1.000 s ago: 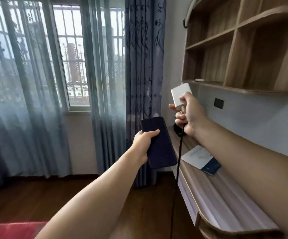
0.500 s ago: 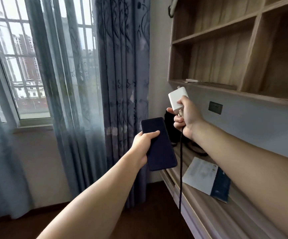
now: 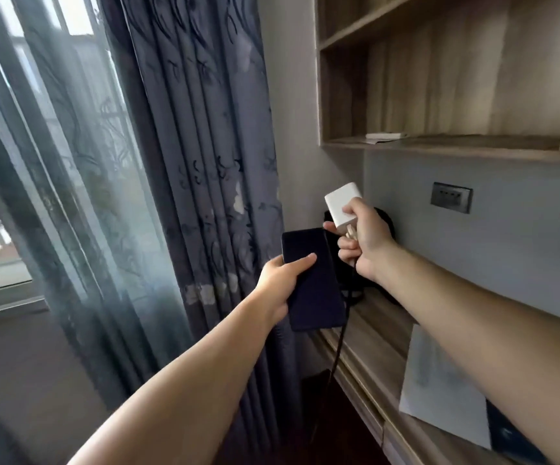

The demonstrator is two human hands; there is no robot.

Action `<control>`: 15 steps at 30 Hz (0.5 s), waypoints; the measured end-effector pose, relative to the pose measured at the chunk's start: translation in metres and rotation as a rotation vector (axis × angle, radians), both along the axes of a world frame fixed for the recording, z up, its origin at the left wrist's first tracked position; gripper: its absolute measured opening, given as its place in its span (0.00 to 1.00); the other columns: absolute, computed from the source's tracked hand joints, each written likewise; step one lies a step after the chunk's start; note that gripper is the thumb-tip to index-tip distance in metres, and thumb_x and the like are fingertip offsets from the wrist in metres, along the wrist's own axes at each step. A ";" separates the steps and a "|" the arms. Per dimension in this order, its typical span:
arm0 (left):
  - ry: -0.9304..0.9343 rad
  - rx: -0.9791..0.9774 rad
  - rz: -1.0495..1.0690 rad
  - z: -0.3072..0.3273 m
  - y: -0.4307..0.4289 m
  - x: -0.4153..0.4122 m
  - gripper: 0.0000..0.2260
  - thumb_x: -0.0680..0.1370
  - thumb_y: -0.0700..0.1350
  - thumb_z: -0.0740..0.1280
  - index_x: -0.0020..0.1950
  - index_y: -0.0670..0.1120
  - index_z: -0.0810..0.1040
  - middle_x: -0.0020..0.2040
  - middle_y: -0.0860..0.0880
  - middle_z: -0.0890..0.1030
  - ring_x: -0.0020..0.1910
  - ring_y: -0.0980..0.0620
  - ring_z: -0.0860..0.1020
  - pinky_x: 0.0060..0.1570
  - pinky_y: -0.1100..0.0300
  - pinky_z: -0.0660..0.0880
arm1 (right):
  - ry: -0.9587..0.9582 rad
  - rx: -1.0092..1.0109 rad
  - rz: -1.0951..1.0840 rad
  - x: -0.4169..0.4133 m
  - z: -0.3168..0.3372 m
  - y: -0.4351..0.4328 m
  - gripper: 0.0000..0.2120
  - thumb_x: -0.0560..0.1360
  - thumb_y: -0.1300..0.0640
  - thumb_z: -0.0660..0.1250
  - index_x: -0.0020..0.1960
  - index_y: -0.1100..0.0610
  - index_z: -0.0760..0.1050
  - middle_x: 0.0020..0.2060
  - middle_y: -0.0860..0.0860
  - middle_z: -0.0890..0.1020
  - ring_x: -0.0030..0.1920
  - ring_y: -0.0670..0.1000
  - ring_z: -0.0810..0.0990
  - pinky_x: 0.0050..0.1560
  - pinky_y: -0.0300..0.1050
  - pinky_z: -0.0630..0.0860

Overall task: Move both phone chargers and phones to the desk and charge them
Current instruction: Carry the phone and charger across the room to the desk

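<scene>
My left hand (image 3: 280, 283) grips a dark phone (image 3: 312, 280) by its left edge, thumb across the screen, held in the air just off the desk's left end. My right hand (image 3: 364, 245) holds a white charger block (image 3: 342, 204) upright, with its dark cable (image 3: 340, 344) hanging down past the desk edge. The wooden desk (image 3: 369, 333) runs along the wall under my right arm. A dark wall socket (image 3: 451, 197) sits on the grey wall to the right of the charger.
A black object (image 3: 386, 223) stands on the desk's far end behind my right hand. White paper (image 3: 439, 387) and a dark blue booklet (image 3: 510, 434) lie on the desk. Wooden shelves (image 3: 439, 142) hang above. Blue curtains (image 3: 204, 162) and a window fill the left.
The view has swung right and closer to the desk; the window has slid off to the left. Both hands keep their hold on the phone and charger, now nearer the wall.
</scene>
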State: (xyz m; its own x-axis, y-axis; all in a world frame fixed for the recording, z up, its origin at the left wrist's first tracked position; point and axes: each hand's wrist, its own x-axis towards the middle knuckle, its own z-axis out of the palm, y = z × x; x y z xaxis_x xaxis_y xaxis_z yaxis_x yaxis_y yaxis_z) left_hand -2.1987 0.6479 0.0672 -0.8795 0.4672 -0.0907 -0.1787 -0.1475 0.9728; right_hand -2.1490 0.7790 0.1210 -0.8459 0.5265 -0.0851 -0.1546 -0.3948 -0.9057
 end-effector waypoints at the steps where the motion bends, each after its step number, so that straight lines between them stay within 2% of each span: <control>1: -0.002 -0.003 -0.007 -0.001 0.007 -0.013 0.12 0.74 0.42 0.73 0.56 0.41 0.80 0.47 0.41 0.85 0.41 0.45 0.84 0.43 0.49 0.82 | 0.001 -0.005 -0.006 -0.009 -0.001 0.006 0.06 0.75 0.56 0.60 0.48 0.58 0.70 0.36 0.56 0.80 0.16 0.44 0.58 0.17 0.32 0.52; 5: -0.028 0.021 -0.067 -0.005 0.038 -0.060 0.13 0.74 0.42 0.73 0.57 0.40 0.79 0.48 0.40 0.85 0.39 0.45 0.84 0.36 0.53 0.81 | 0.009 -0.034 -0.017 -0.048 0.000 0.026 0.05 0.75 0.56 0.59 0.46 0.57 0.70 0.36 0.55 0.80 0.16 0.43 0.58 0.16 0.32 0.52; 11: -0.037 0.011 -0.229 -0.016 0.082 -0.144 0.17 0.72 0.45 0.76 0.58 0.40 0.80 0.48 0.41 0.85 0.44 0.44 0.84 0.38 0.54 0.81 | 0.004 -0.018 -0.160 -0.115 -0.005 0.053 0.06 0.76 0.56 0.59 0.46 0.58 0.72 0.36 0.55 0.80 0.16 0.43 0.58 0.16 0.31 0.52; 15: -0.045 0.000 -0.385 -0.021 0.104 -0.209 0.10 0.74 0.45 0.74 0.51 0.43 0.79 0.45 0.45 0.84 0.41 0.48 0.82 0.33 0.59 0.79 | -0.003 -0.022 -0.310 -0.165 -0.021 0.076 0.08 0.76 0.55 0.59 0.52 0.57 0.71 0.37 0.54 0.80 0.16 0.43 0.58 0.16 0.31 0.53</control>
